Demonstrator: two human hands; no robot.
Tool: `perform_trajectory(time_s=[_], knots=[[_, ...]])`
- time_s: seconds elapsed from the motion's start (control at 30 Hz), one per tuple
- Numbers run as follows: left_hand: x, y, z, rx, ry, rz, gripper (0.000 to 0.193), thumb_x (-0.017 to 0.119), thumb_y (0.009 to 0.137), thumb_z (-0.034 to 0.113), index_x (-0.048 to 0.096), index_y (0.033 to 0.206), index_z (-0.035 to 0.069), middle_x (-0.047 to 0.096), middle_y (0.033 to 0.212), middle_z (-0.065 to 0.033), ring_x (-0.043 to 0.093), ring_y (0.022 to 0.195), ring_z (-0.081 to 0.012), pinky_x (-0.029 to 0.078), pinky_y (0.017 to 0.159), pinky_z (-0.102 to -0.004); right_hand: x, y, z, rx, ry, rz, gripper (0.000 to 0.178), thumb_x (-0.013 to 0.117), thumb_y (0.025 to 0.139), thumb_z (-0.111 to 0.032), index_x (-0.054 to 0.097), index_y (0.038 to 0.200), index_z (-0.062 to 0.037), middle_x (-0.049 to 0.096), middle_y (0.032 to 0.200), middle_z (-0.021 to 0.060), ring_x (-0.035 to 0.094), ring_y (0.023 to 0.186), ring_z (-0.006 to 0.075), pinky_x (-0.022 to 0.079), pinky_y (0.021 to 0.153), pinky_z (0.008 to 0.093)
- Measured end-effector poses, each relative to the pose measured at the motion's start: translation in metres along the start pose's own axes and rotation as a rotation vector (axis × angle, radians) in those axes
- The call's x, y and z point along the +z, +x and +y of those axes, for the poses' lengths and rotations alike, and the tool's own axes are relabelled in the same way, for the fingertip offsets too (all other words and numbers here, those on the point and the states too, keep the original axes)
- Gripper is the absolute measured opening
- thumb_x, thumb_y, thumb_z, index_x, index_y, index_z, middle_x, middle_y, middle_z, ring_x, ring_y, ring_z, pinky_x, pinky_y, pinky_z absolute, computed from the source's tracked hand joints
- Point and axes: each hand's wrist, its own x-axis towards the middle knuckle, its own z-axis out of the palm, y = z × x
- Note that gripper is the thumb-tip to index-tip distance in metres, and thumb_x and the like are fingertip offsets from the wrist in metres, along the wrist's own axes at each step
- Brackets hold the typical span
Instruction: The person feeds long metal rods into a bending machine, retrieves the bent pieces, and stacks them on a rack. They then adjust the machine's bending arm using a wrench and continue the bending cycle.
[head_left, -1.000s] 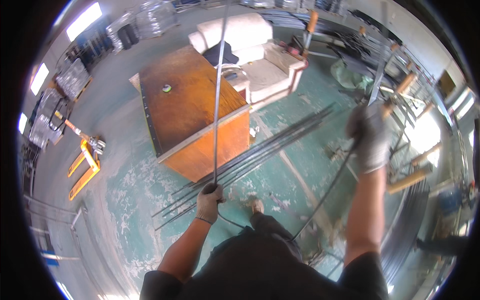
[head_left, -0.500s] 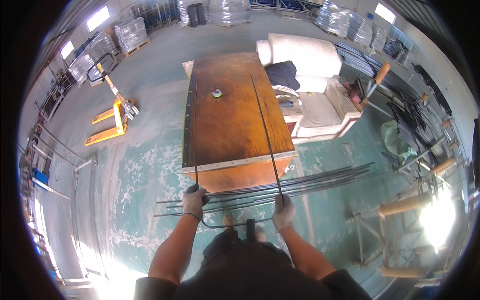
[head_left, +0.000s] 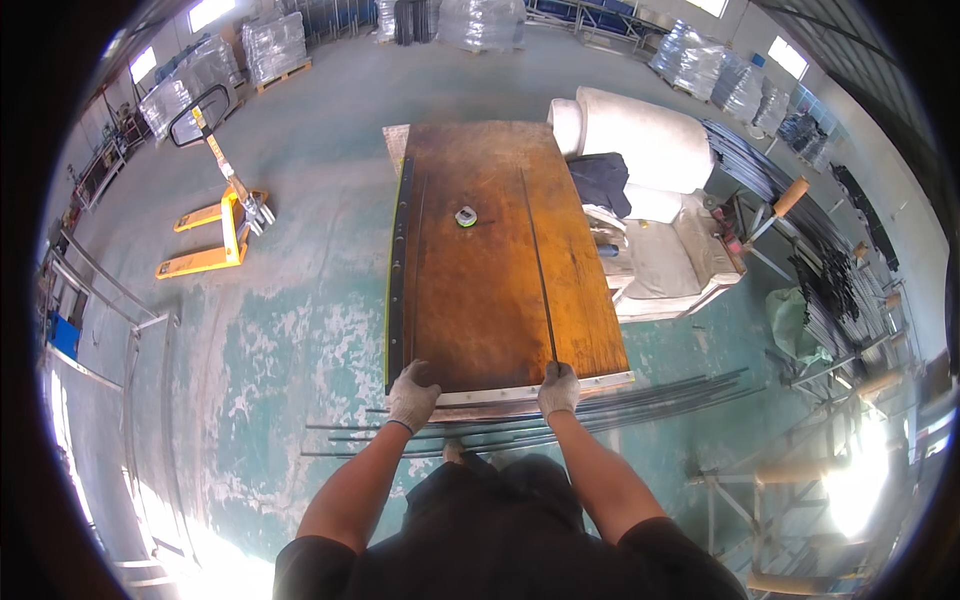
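A long, thin dark metal rod frame with two legs lies over the brown wooden table [head_left: 490, 300]. My left hand [head_left: 412, 397], in a pale work glove, is at the table's near left corner with its fingers curled round the left leg. Also gloved, my right hand [head_left: 558, 388] grips the right metal rod leg [head_left: 539, 265] at the near edge. The part of the frame that joins the legs does not show clearly. Between the legs, on the tabletop, sits a small round tape measure [head_left: 466, 216]. A dark metal strip [head_left: 398, 260] runs along the table's left edge.
Several long metal rods [head_left: 670, 395] lie on the floor by the table's near end. A worn cream armchair [head_left: 655, 260] with a white roll [head_left: 645, 135] stands at the right. A yellow pallet jack [head_left: 228, 215] is at the left. Metal racks [head_left: 770, 470] stand at the lower right.
Both hands have moved forward to the table's near edge, carrying the metal rod frame further over the tabletop. The frame's near crossbar, visible earlier, no longer shows clearly.
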Motion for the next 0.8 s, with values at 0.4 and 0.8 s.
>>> perform_trajectory(time_s=[0.4,0.8], knots=[[0.015,-0.006,-0.017,0.361,0.520,-0.082,0.037,0.079,0.086,0.018,0.083,0.122,0.008,0.082,0.129,-0.0157,0.067,0.136,-0.0422,0.050,0.123,-0.0565,-0.008,0.076,-0.023,-0.200,-0.604,-0.531,0.043,0.077,0.104,-0.045,0.080,0.125,-0.0073,0.083,0.121,0.0267,0.078,0.116,0.0506,0.061,0.102,0.0601],[0.031,-0.002,-0.013,0.340,0.526,-0.103,0.030,0.078,0.080,0.017,0.081,0.107,0.004,0.079,0.118,-0.0204,0.073,0.121,-0.0407,0.057,0.109,-0.0518,0.004,0.073,-0.028,0.010,-0.717,-0.545,0.056,0.076,0.101,-0.052,0.081,0.127,-0.0037,0.082,0.131,0.0279,0.078,0.126,0.0462,0.061,0.109,0.0563]])
